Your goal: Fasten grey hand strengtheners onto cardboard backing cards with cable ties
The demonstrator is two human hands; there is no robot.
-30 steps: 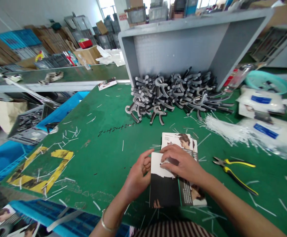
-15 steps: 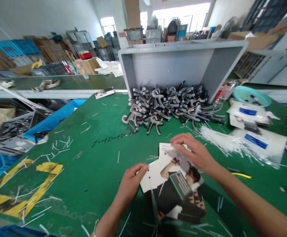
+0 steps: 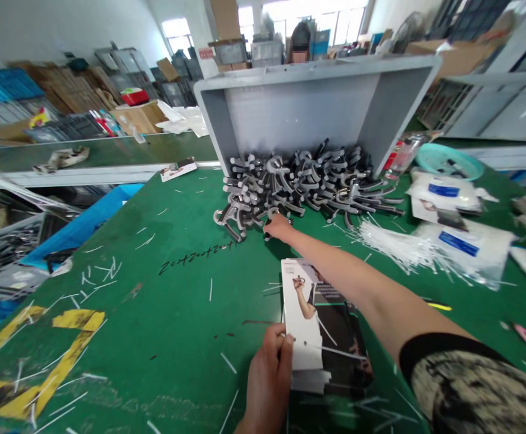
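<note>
White printed cards [image 3: 305, 328]: stacked near the front edge of the green counter [image 3: 167, 343], on my feed.
Left hand [image 3: 269, 386]: closed on the stack's lower edge.
Right hand [image 3: 279, 228]: at the pile of grey plastic clamps [image 3: 308, 187], front edge; I cannot tell its grip from here.

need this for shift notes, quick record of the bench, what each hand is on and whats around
left hand: holding a stack of printed cards upright at its lower edge
right hand: stretched out to the edge of a pile of grey hand grippers
behind pile: tilted grey bin, open side toward the pile
right of cards: white cable ties, plastic bags
surface: green workbench
</note>
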